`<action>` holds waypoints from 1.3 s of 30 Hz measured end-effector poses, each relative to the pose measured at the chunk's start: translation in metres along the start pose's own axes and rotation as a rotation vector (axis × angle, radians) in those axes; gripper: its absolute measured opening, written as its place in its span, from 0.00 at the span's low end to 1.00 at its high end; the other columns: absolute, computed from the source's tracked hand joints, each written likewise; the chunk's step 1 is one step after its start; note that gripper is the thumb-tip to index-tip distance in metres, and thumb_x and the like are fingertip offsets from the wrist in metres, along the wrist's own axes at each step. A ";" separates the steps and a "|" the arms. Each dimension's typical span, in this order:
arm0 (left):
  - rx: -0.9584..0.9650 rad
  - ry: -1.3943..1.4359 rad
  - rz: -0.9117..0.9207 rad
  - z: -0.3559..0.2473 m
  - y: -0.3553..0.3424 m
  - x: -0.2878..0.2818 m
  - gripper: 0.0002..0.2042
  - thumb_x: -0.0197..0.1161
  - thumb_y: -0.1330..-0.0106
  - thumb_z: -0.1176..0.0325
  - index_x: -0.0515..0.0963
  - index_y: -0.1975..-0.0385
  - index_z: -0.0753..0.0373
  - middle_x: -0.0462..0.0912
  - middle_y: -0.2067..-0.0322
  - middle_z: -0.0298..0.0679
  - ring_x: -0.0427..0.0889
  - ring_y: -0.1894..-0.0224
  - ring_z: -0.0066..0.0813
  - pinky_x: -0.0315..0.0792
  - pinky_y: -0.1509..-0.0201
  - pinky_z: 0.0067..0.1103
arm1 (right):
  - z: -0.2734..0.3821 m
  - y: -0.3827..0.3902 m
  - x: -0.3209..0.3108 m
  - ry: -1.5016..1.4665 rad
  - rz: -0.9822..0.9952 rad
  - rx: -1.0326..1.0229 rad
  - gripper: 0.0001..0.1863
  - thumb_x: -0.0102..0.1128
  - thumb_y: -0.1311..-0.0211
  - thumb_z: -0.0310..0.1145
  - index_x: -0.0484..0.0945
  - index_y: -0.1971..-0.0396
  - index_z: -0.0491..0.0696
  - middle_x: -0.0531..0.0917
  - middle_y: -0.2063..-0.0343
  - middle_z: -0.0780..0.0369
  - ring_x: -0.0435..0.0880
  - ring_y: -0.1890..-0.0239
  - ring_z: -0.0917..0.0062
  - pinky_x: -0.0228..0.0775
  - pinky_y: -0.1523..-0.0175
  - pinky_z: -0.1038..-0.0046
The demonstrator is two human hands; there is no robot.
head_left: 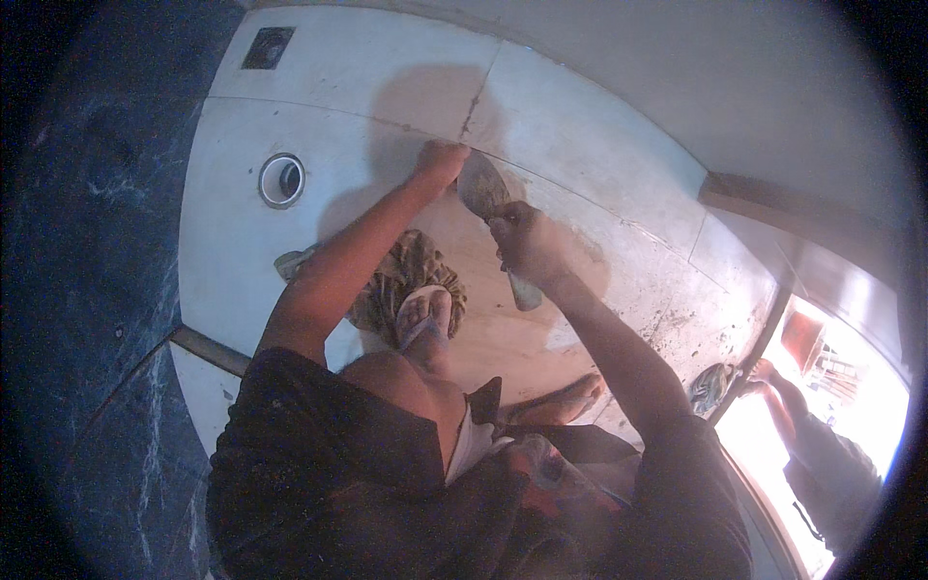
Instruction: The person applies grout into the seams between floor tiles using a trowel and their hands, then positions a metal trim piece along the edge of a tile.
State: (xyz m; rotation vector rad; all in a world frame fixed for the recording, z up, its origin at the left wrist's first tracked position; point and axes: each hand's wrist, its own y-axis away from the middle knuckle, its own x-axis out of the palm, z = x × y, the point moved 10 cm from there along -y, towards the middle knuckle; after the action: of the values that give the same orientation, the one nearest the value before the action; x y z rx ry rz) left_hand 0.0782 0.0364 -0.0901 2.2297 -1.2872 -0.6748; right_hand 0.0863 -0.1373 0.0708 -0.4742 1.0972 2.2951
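My right hand (527, 242) grips what looks like a trowel, with its pale handle (525, 293) sticking out below my fist. The grey, rounded blade (480, 184) points up towards a joint between the pale floor tiles (358, 126). My left hand (443, 162) is closed at the far edge of the blade, right by the joint. Whatever its fingers hold, if anything, is hidden. Below my left forearm, a crumpled, dirty brown cloth (391, 266) lies on the tiles, with my foot (425, 309) on it.
A round pipe opening (282, 181) and a square drain (267, 47) sit in the floor at the left. Dark marbled wall (106, 213) borders that side. At the right, another person's arm (781, 396) reaches through a bright doorway beside a bunched rag (711, 389).
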 end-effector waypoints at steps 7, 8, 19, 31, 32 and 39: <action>0.069 0.160 0.027 0.037 -0.023 0.001 0.12 0.59 0.42 0.66 0.77 0.73 0.72 0.80 0.74 0.40 0.74 0.70 0.25 0.69 0.64 0.29 | 0.007 0.013 0.016 -0.037 -0.073 -0.031 0.13 0.54 0.38 0.33 0.75 0.57 0.41 0.79 0.81 0.59 0.80 0.83 0.76 0.72 0.78 0.72; 0.087 0.162 0.010 0.030 -0.019 0.004 0.12 0.59 0.42 0.66 0.77 0.73 0.72 0.80 0.75 0.40 0.74 0.70 0.25 0.69 0.64 0.29 | 0.003 0.015 0.016 -0.019 -0.107 -0.034 0.13 0.55 0.38 0.33 0.75 0.57 0.41 0.79 0.82 0.58 0.80 0.83 0.76 0.72 0.78 0.71; 0.125 0.014 0.010 -0.004 0.012 -0.001 0.14 0.58 0.41 0.61 0.79 0.69 0.69 0.80 0.73 0.37 0.74 0.68 0.24 0.70 0.63 0.26 | -0.004 0.025 0.026 -0.058 -0.255 -0.035 0.13 0.55 0.41 0.32 0.75 0.58 0.41 0.82 0.69 0.48 0.83 0.63 0.56 0.74 0.59 0.63; 0.499 -0.259 -0.273 -0.026 0.035 -0.011 0.13 0.55 0.43 0.64 0.80 0.70 0.68 0.82 0.74 0.46 0.79 0.71 0.31 0.71 0.66 0.28 | -0.033 0.025 0.057 -0.065 -0.355 -0.121 0.12 0.55 0.41 0.32 0.74 0.59 0.42 0.82 0.68 0.47 0.81 0.62 0.52 0.74 0.58 0.61; 0.400 -0.227 -0.198 -0.015 0.027 -0.007 0.13 0.55 0.43 0.64 0.80 0.70 0.68 0.82 0.74 0.46 0.79 0.71 0.31 0.71 0.65 0.29 | -0.032 0.028 0.057 -0.075 -0.368 -0.101 0.13 0.55 0.41 0.32 0.74 0.59 0.42 0.81 0.68 0.47 0.81 0.62 0.52 0.74 0.58 0.61; 0.134 -0.112 -0.036 0.007 0.015 0.002 0.13 0.56 0.42 0.63 0.80 0.69 0.67 0.82 0.71 0.45 0.81 0.66 0.32 0.71 0.63 0.29 | -0.018 0.021 0.036 0.001 -0.204 -0.073 0.14 0.57 0.42 0.33 0.74 0.58 0.41 0.82 0.69 0.48 0.83 0.65 0.55 0.74 0.61 0.61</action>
State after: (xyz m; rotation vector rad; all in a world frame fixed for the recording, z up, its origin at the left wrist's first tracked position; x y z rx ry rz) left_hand 0.0652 0.0269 -0.0865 2.3570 -1.3864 -0.7574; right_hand 0.0464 -0.1506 0.0542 -0.5880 0.9226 2.1605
